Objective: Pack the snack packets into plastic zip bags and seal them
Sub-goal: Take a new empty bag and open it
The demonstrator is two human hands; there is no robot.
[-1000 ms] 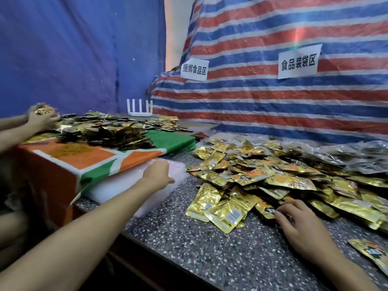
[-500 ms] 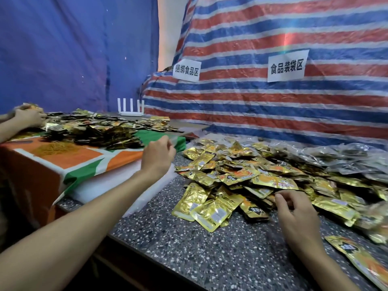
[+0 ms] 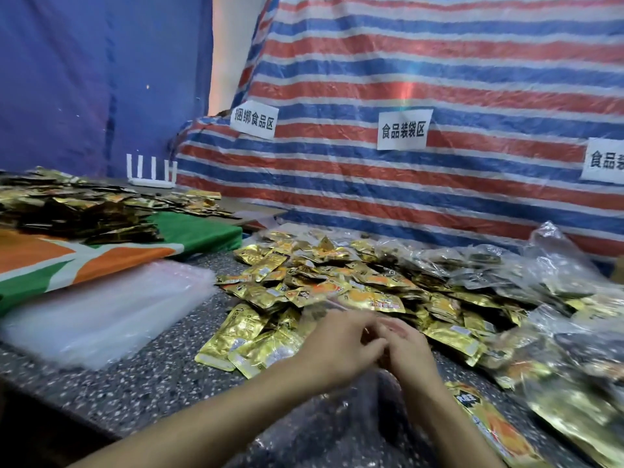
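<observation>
At the table's (image 3: 162,383) front edge, my L hand (image 3: 337,346) & R hand (image 3: 407,354) pinch the mouth of a clear zip bag (image 3: 354,412) trailing toward me, w/ snack packets (image 3: 337,282) heaped just beyond both.

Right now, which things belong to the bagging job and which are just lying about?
Job: gold foil snack packets; clear plastic zip bag in left hand and right hand; stack of clear zip bags.
Lying about: white four-antenna router; white paper signs; orange-green cloth.
</observation>
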